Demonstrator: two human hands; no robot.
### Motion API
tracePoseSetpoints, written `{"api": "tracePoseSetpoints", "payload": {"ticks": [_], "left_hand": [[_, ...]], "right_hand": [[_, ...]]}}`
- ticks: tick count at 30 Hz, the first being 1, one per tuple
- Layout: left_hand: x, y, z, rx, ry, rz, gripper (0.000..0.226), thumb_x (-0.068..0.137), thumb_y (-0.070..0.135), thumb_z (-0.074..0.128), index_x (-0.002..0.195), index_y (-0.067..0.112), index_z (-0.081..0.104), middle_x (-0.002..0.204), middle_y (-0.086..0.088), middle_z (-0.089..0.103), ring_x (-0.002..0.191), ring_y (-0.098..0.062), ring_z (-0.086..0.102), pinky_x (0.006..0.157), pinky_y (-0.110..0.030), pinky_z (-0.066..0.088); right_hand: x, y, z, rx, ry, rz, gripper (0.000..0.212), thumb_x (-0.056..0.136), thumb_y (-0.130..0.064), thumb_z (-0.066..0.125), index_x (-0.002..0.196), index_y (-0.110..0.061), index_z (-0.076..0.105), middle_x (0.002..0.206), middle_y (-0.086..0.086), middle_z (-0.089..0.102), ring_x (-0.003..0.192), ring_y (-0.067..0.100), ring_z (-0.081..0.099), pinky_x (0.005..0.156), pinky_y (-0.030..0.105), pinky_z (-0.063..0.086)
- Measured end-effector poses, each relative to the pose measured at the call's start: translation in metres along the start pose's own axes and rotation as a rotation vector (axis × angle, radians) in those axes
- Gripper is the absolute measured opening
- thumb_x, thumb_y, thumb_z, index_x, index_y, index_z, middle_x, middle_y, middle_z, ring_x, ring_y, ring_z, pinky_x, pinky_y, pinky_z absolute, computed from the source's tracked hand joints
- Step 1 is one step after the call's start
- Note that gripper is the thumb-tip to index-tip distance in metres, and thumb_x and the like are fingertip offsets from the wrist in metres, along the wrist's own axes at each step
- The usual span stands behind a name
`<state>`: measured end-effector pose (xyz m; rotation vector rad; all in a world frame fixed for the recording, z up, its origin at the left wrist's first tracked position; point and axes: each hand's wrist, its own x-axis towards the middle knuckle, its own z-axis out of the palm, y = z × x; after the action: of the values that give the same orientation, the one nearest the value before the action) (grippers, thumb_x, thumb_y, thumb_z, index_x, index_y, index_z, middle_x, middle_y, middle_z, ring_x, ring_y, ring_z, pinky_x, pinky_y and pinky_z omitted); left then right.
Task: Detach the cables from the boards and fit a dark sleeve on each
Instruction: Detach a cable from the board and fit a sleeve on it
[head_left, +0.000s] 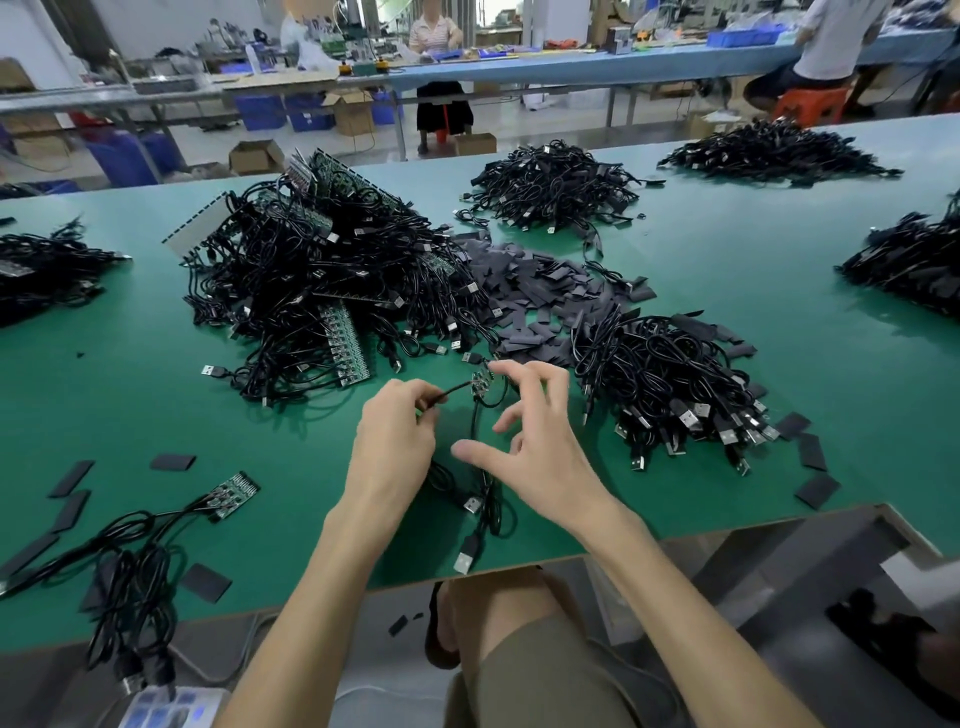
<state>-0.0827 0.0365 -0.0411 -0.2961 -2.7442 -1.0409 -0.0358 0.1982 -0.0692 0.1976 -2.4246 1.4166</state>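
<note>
At the front edge of the table (270, 431) my left hand (395, 436) pinches a cable (451, 393) — small board (480, 387) on its end — right hand (530, 441) spread wide beside it.

Head-worn wide-angle view, facing forward-down, close over table (130, 405) edge.

Green worktable (727, 249), blue bench (649, 65) behind, cardboard boxes (256, 156)

Small green circuit board (480, 388) is up in the air, thin black USB cable (474, 423) dangling below. Behind, tangled heap of black cables on green board strips (332, 280); flat dark grey sleeves (530, 301) piled just right.
</note>
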Motion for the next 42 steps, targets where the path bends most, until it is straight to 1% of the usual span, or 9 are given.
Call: {"api": "tracePoseSetpoints", "payload": {"ticks": [2, 5, 10, 15, 18, 23, 30, 37, 42], "left_hand": [[0.001, -0.005, 0.001, -0.013, 0.063, -0.008, 0.022, 0.099, 0.005, 0.060, 0.116, 0.013, 0.071, 0.107, -0.002, 0.062, 0.094, -0.022, 0.061, 0.089, -0.037, 0.051], [0.003, -0.013, 0.000, 0.000, 0.144, -0.021, 0.025, 0.100, 0.004, 0.058, 0.120, 0.010, 0.070, 0.110, -0.001, 0.061, 0.095, -0.018, 0.058, 0.089, -0.035, 0.051], [0.011, -0.038, -0.016, 0.215, 0.210, -0.101, 0.035, 0.097, -0.009, 0.052, 0.123, 0.006, 0.069, 0.118, -0.013, 0.063, 0.101, -0.032, 0.058, 0.086, -0.044, 0.050], [0.010, -0.042, -0.019, 0.455, 0.249, -0.200, 0.054, 0.082, -0.016, 0.050, 0.129, 0.009, 0.061, 0.127, -0.018, 0.049, 0.119, -0.036, 0.037, 0.101, -0.049, 0.024], [0.002, -0.025, -0.005, 0.388, 0.269, -0.052, 0.053, 0.084, -0.013, 0.054, 0.133, 0.008, 0.059, 0.129, -0.014, 0.046, 0.124, -0.032, 0.035, 0.106, -0.048, 0.021], [-0.001, 0.012, 0.021, 0.151, 0.199, 0.151, 0.035, 0.097, 0.005, 0.058, 0.131, 0.011, 0.062, 0.121, -0.005, 0.051, 0.114, -0.023, 0.047, 0.095, -0.029, 0.019], [0.007, 0.021, 0.034, -0.001, 0.046, 0.202, 0.041, 0.101, 0.008, 0.055, 0.140, 0.021, 0.054, 0.118, -0.004, 0.053, 0.100, -0.027, 0.058, 0.091, -0.041, 0.050], [0.018, -0.002, 0.017, -0.131, 0.248, 0.061, 0.034, 0.100, 0.000, 0.057, 0.127, 0.017, 0.068, 0.104, -0.002, 0.049, 0.083, -0.004, 0.052, 0.081, -0.016, 0.039], [0.023, -0.021, 0.002, -0.112, 0.269, -0.117, 0.034, 0.103, 0.002, 0.052, 0.132, 0.015, 0.064, 0.113, -0.006, 0.050, 0.088, -0.012, 0.054, 0.080, -0.029, 0.045]], "right_hand": [[-0.003, -0.002, 0.003, -0.094, -0.043, -0.031, 0.082, 0.075, -0.053, 0.084, 0.138, -0.038, 0.033, 0.128, -0.015, 0.021, 0.095, 0.005, 0.055, 0.081, 0.037, 0.055], [-0.003, -0.001, 0.003, -0.181, -0.102, -0.024, 0.081, 0.079, -0.040, 0.083, 0.139, -0.033, 0.029, 0.126, -0.011, 0.024, 0.097, 0.005, 0.056, 0.082, 0.033, 0.051], [-0.002, -0.001, -0.001, -0.116, -0.181, 0.077, 0.059, 0.084, -0.019, 0.068, 0.136, -0.030, 0.043, 0.109, -0.014, 0.054, 0.093, 0.002, 0.061, 0.085, 0.025, 0.044], [0.000, 0.003, 0.000, -0.048, -0.085, 0.124, 0.055, 0.079, -0.012, 0.067, 0.128, -0.032, 0.049, 0.105, -0.013, 0.058, 0.083, 0.002, 0.063, 0.080, 0.021, 0.048], [0.000, 0.006, -0.002, 0.078, 0.042, 0.147, 0.051, 0.082, -0.006, 0.068, 0.124, -0.030, 0.052, 0.106, -0.006, 0.060, 0.083, 0.003, 0.063, 0.075, 0.013, 0.047], [-0.002, 0.002, -0.009, 0.236, 0.260, 0.133, 0.045, 0.082, -0.003, 0.067, 0.121, -0.026, 0.058, 0.104, -0.007, 0.063, 0.091, 0.008, 0.065, 0.079, 0.021, 0.052], [-0.002, -0.003, -0.009, 0.270, 0.286, 0.080, 0.047, 0.082, 0.002, 0.066, 0.109, -0.036, 0.062, 0.117, -0.002, 0.062, 0.094, 0.011, 0.067, 0.083, 0.025, 0.055], [-0.003, -0.001, -0.009, 0.296, 0.195, 0.133, 0.035, 0.085, 0.002, 0.066, 0.105, -0.027, 0.068, 0.112, 0.000, 0.068, 0.092, 0.011, 0.069, 0.081, 0.023, 0.056], [-0.003, 0.001, -0.009, 0.341, 0.243, 0.147, 0.034, 0.086, 0.002, 0.066, 0.104, -0.027, 0.069, 0.110, 0.000, 0.069, 0.094, 0.012, 0.069, 0.081, 0.023, 0.056]]}}
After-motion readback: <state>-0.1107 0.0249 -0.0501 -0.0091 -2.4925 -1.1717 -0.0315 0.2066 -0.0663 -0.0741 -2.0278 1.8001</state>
